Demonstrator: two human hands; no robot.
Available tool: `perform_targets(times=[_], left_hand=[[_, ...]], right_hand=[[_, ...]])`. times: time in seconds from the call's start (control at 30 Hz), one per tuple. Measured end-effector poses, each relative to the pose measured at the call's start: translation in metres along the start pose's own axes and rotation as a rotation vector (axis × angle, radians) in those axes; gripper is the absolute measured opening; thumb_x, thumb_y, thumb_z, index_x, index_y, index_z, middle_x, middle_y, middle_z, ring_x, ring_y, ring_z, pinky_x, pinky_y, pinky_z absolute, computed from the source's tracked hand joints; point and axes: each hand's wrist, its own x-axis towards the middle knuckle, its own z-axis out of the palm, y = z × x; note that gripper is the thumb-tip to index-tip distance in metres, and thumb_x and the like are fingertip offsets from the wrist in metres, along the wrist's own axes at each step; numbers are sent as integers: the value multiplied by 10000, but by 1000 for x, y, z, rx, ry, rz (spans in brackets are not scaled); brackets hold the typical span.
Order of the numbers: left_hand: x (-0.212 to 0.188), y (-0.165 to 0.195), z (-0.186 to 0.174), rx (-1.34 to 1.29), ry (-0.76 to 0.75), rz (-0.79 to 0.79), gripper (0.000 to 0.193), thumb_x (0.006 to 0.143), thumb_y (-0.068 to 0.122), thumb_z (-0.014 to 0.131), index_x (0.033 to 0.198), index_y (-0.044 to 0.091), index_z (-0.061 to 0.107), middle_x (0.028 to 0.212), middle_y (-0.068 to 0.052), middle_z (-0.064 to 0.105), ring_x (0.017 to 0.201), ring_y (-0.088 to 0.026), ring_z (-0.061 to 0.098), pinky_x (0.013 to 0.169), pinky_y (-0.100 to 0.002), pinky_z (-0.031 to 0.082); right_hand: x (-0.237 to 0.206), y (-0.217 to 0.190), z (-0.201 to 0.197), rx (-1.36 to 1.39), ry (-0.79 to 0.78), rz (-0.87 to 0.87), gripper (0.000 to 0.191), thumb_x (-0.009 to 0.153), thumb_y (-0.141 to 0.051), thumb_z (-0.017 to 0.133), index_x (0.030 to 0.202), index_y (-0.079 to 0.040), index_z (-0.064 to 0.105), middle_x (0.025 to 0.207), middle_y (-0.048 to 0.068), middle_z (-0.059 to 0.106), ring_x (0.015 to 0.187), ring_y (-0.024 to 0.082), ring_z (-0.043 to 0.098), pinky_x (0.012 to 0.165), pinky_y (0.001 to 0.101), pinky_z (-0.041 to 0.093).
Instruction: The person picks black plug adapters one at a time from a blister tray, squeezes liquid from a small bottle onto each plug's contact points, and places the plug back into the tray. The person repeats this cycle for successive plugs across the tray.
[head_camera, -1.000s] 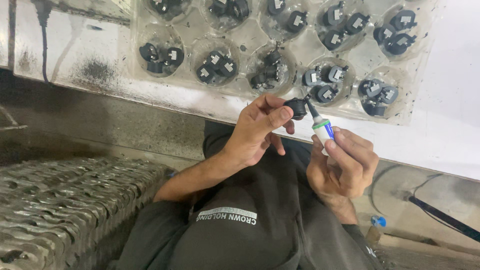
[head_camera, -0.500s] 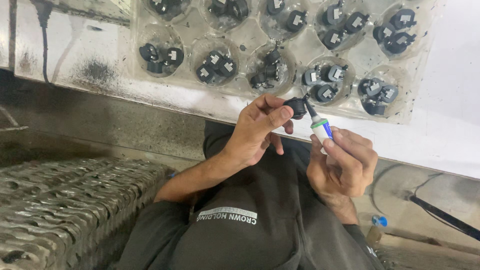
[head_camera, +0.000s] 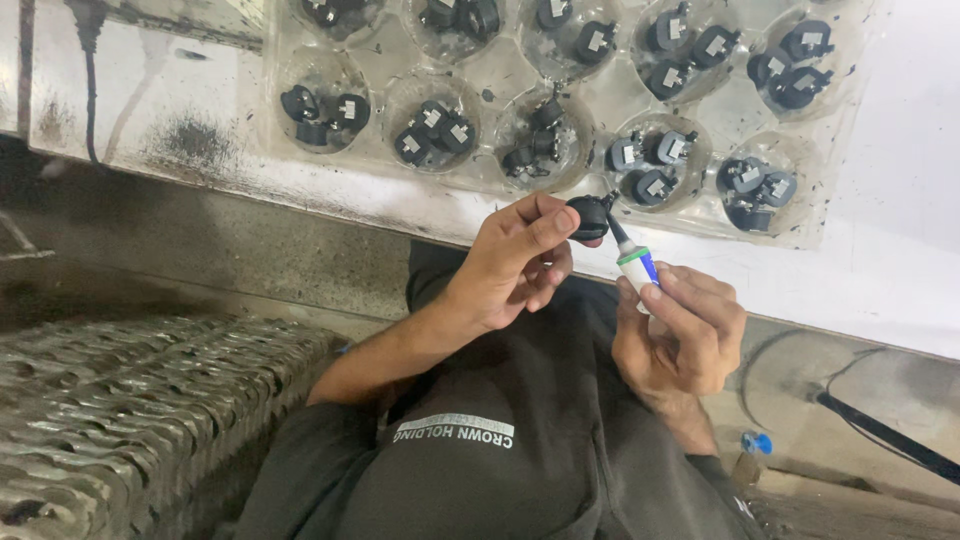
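Left hand (head_camera: 510, 265) at frame centre pinches a small black part (head_camera: 588, 217) between thumb and fingers, just below the clear tray (head_camera: 500, 75) of similar black parts running across the top. Right hand (head_camera: 680, 335), centre right, is closed around a small white tube (head_camera: 637, 268) with green band, its dark nozzle tip touching the black part. Metal grating (head_camera: 120, 420) lower left, blue-capped bottle (head_camera: 750, 455) lower right.
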Motion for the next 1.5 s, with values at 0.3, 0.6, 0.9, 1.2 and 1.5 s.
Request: perform_targets(times=[0.3, 0.6, 0.9, 1.2, 1.5], left_hand=[[30, 57, -19, 1023, 48, 397, 457, 931, 163, 798, 1288, 67, 531, 1129, -112, 685, 738, -117, 588, 546, -287, 484], [128, 114, -42, 2052, 16, 904, 337, 934, 69, 759, 1224, 143, 603, 1157, -50, 709, 1073, -326, 562, 899, -488, 469], [138, 116, -56, 2037, -118, 892, 287, 943, 60, 732, 1213, 118, 652, 1166, -14, 705, 1086, -291, 557, 943, -477, 456], [122, 120, -43, 2043, -116, 952, 194, 973, 71, 669, 1139, 97, 766, 1173, -57, 671, 1121, -301, 546, 1004, -414, 483], [94, 65, -4, 2250, 142, 690, 337, 834, 346, 794, 1046, 97, 714, 1025, -81, 699, 1057, -315, 584, 872, -513, 485]], right_hand=[[-14, 19, 5, 14, -21, 131, 340, 871, 141, 849, 1101, -28, 664, 1154, 139, 650, 1076, 291, 685, 882, 348, 576], [-23, 19, -3, 53, 55, 184, 320, 915, 145, 826, 1138, -10, 657, 1207, 146, 631, 1124, 272, 670, 914, 331, 575], [-22, 27, -9, 54, 76, 266, 316, 922, 155, 805, 1153, -10, 663, 1221, 141, 633, 1107, 236, 648, 922, 314, 575], [-26, 29, -6, 82, 113, 268, 293, 938, 152, 799, 1148, 5, 658, 1247, 152, 611, 1130, 238, 649, 941, 320, 586], [-21, 41, -2, 544, 337, 470, 192, 1122, 72, 664, 1269, -24, 586, 1257, 146, 615, 1115, 206, 670, 962, 353, 625]])
